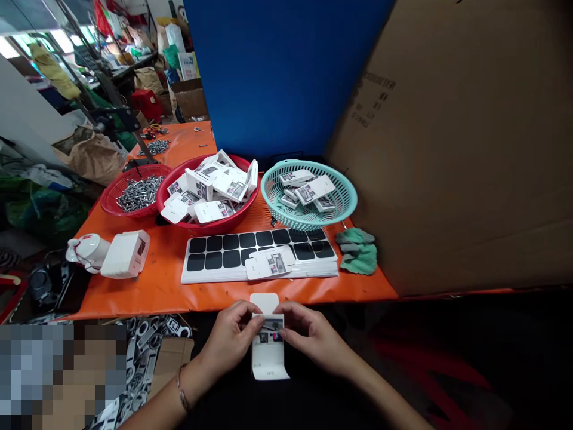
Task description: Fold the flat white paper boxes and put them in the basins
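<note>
Both my hands hold one small white printed carton [267, 349] flat, just below the near edge of the orange table [147, 286]. My left hand [230, 339] pinches its left side and my right hand [313, 337] pinches its right side, fingers closed on it. Its flaps stick out above and below my fingers. On the table lies a white sheet of black square pads [233, 251], with another flat carton [271, 263] resting on it. Behind stand a red bowl [224, 227] heaped with cartons and a teal basket [344, 200] holding several more.
A red basket of metal screws [136, 194] sits at the left, with a white box [126, 254] and a white figurine [85, 249] nearer me. Green gloves [358, 251] lie right of the pads. A large cardboard wall [470, 149] and a blue panel [277, 77] close off the back.
</note>
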Demonstrator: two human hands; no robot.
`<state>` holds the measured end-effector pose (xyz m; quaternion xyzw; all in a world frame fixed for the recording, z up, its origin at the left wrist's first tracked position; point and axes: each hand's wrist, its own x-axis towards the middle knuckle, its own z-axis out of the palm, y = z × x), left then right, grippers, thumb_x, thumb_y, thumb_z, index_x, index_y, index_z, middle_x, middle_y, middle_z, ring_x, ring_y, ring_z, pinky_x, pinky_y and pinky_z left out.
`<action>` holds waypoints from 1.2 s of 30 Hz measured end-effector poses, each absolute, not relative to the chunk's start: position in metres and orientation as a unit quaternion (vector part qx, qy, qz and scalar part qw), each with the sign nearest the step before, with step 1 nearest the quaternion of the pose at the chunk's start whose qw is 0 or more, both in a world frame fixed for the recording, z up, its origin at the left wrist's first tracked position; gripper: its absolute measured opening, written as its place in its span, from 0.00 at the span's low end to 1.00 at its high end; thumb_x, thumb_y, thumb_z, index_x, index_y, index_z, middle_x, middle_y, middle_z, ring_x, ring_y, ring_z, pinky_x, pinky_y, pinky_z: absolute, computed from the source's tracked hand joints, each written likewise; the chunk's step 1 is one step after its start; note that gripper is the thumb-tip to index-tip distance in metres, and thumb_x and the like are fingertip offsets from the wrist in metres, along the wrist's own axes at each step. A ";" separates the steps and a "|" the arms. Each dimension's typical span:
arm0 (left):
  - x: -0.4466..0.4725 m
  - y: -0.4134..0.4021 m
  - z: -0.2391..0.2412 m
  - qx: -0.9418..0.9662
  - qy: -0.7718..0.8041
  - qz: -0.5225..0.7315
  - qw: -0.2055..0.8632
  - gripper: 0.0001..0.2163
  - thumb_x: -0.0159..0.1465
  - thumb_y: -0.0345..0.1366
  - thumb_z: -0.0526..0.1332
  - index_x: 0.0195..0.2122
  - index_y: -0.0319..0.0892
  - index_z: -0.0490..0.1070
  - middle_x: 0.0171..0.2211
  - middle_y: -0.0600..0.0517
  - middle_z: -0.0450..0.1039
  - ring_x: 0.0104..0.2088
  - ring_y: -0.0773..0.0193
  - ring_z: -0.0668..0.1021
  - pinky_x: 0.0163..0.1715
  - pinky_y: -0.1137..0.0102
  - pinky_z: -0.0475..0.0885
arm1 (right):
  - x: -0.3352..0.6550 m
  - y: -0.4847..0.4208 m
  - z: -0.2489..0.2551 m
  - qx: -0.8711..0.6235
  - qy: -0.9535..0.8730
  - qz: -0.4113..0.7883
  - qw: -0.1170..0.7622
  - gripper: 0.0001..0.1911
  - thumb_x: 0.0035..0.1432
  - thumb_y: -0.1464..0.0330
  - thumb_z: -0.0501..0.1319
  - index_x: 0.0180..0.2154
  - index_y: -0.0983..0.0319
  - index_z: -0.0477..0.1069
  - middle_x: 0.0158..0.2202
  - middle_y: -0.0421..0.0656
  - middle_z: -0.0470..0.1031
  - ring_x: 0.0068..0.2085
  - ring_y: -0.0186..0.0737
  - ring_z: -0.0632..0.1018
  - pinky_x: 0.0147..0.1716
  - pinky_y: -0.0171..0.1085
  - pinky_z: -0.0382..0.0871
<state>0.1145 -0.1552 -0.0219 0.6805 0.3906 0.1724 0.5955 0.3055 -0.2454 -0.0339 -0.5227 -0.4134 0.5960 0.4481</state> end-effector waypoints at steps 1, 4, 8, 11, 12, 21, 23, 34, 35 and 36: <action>0.114 -0.154 -0.021 0.704 0.381 0.164 0.576 0.11 0.65 0.42 0.60 0.34 0.39 0.73 0.30 0.50 0.72 0.31 0.64 0.73 0.31 0.72 0.66 | 0.305 -0.245 -0.034 -0.532 -0.434 0.585 0.432 0.13 0.58 0.62 0.64 0.43 0.61 0.73 0.38 0.44 0.78 0.41 0.43 0.78 0.43 0.41 0.72; 0.114 -0.150 -0.026 0.722 0.362 0.142 0.572 0.12 0.65 0.41 0.59 0.32 0.38 0.74 0.29 0.50 0.73 0.31 0.63 0.73 0.32 0.71 0.67 | 0.304 -0.241 -0.041 -0.561 -0.457 0.542 0.426 0.12 0.60 0.60 0.62 0.40 0.61 0.77 0.40 0.46 0.78 0.43 0.45 0.78 0.46 0.42 0.71; 0.114 -0.151 -0.045 0.681 0.349 0.185 0.617 0.11 0.65 0.40 0.60 0.41 0.39 0.76 0.40 0.45 0.75 0.40 0.59 0.77 0.42 0.67 0.71 | 0.301 -0.236 -0.057 -0.605 -0.419 0.492 0.464 0.13 0.57 0.61 0.64 0.42 0.60 0.77 0.39 0.45 0.78 0.41 0.44 0.78 0.44 0.42 0.72; 0.111 -0.151 -0.053 0.633 0.352 0.204 0.659 0.22 0.63 0.40 0.63 0.57 0.43 0.68 0.45 0.45 0.74 0.42 0.59 0.77 0.44 0.65 0.73 | 0.301 -0.235 -0.061 -0.585 -0.403 0.519 0.475 0.22 0.56 0.63 0.64 0.53 0.59 0.71 0.39 0.43 0.78 0.40 0.42 0.79 0.42 0.41 0.73; 0.110 -0.150 -0.053 0.636 0.352 0.196 0.658 0.22 0.62 0.40 0.64 0.57 0.42 0.68 0.43 0.45 0.74 0.41 0.60 0.77 0.43 0.65 0.73 | 0.301 -0.235 -0.060 -0.577 -0.410 0.526 0.472 0.21 0.56 0.63 0.64 0.51 0.59 0.73 0.39 0.43 0.79 0.41 0.42 0.79 0.43 0.41 0.73; 0.110 -0.137 -0.037 0.674 0.370 0.124 0.627 0.13 0.60 0.42 0.65 0.37 0.37 0.80 0.36 0.44 0.80 0.37 0.57 0.80 0.39 0.67 0.73 | 0.293 -0.227 -0.043 -0.610 -0.485 0.467 0.418 0.08 0.58 0.64 0.63 0.34 0.60 0.79 0.32 0.43 0.80 0.35 0.41 0.79 0.37 0.37 0.71; 0.112 -0.136 -0.037 0.666 0.379 0.127 0.630 0.13 0.60 0.42 0.64 0.37 0.37 0.79 0.35 0.44 0.80 0.36 0.57 0.80 0.39 0.67 0.73 | 0.290 -0.224 -0.043 -0.621 -0.478 0.461 0.416 0.08 0.58 0.64 0.63 0.35 0.61 0.78 0.33 0.43 0.80 0.35 0.42 0.79 0.37 0.38 0.70; 0.093 -0.139 -0.042 0.733 0.264 0.104 0.618 0.12 0.64 0.41 0.63 0.42 0.41 0.80 0.42 0.44 0.80 0.42 0.57 0.81 0.45 0.65 0.75 | 0.292 -0.242 -0.064 -0.588 -0.439 0.540 0.412 0.14 0.54 0.58 0.67 0.38 0.61 0.81 0.36 0.45 0.83 0.38 0.46 0.81 0.39 0.40 0.74; 0.091 -0.142 -0.044 0.735 0.264 0.107 0.615 0.11 0.63 0.40 0.63 0.43 0.42 0.80 0.42 0.45 0.80 0.42 0.57 0.81 0.44 0.65 0.75 | 0.291 -0.244 -0.065 -0.580 -0.438 0.551 0.411 0.14 0.54 0.59 0.67 0.40 0.60 0.81 0.38 0.45 0.83 0.39 0.47 0.81 0.40 0.41 0.75; 0.090 -0.143 -0.046 0.733 0.271 0.112 0.614 0.11 0.63 0.40 0.64 0.42 0.42 0.80 0.41 0.45 0.80 0.41 0.58 0.81 0.44 0.65 0.76 | 0.291 -0.244 -0.064 -0.572 -0.438 0.561 0.408 0.14 0.54 0.60 0.68 0.40 0.60 0.81 0.39 0.45 0.83 0.40 0.47 0.81 0.41 0.42 0.75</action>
